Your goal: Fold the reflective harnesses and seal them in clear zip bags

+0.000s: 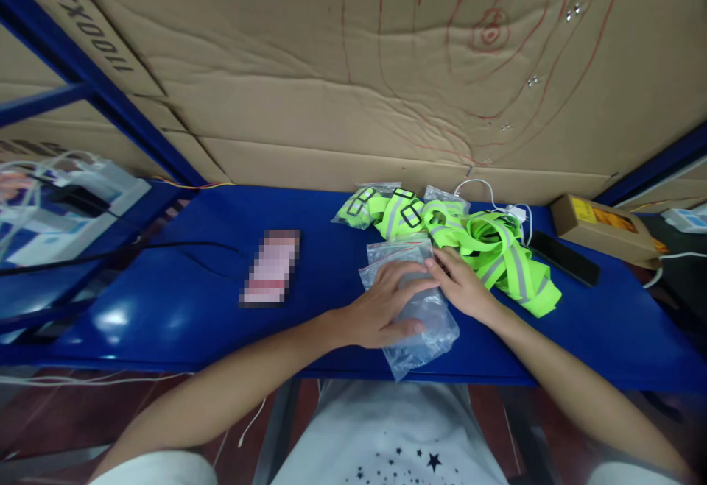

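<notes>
- Head view, nearest: a white shirt point(387, 433) with small black stars fills the bottom edge, and both bare forearms reach from it over the front edge of the blue table point(166, 308).
- Clear bags point(425, 327) lie in a loose stack at the table's front edge, near its middle, with one corner hanging past the edge.
- Left hand point(381, 308) lies flat on top of the stack, palm down, fingers loose and spread, gripping nothing.
- Right hand point(464, 282) rests just beside it on the stack's right side. Its fingers are stretched out and their tips meet the left fingertips on the plastic. They are not curled round anything that shows; the thumb is hidden.
- A blurred flat thing point(270, 266) lies left of the bags, well apart from them, with a black cord point(182, 248) running off to the left.
- Neon straps point(497, 253) with grey bands sit heaped just behind the right hand and touch the stack's far edge.
- More straps, already bagged point(359, 207), lie further back on the left of the heap.
- A black phone point(563, 257) lies right of the heap, and a carton point(602, 227) sits beyond it.
- A white cable point(486, 187) loops behind the straps.
- Creased cardboard point(331, 65) with red pen lines forms the back wall, crossed at the left by a blue frame point(110, 95).
</notes>
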Demonstrator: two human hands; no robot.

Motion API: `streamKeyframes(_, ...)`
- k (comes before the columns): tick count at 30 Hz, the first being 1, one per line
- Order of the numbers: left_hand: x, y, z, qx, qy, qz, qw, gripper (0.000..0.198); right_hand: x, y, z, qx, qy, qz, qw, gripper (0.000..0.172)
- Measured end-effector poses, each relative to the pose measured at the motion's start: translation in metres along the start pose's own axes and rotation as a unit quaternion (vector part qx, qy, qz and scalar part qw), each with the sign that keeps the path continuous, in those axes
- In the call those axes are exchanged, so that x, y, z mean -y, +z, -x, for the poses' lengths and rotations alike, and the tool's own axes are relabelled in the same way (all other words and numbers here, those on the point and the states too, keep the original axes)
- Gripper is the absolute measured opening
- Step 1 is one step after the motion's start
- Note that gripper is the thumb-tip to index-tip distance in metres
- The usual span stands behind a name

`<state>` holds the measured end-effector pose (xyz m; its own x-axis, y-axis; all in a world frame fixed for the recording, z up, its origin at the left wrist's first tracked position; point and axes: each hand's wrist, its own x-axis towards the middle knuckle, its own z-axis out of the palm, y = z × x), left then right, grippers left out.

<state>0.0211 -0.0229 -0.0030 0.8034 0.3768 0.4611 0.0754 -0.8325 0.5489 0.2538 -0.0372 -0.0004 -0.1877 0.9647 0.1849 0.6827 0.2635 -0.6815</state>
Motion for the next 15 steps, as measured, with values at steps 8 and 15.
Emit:
streamKeyframes(8,0.009,-0.009,-0.004,-0.299,-0.063,-0.093,0.948,0.066,0.003,0.015,0.011,0.019,-0.015,-0.142,0.989,0.052)
streamKeyframes(15,0.025,-0.029,-0.009,-0.346,-0.059,0.173,0.92,0.091,0.01,0.0,0.018,-0.347,-0.22,-0.109,0.905,0.04)
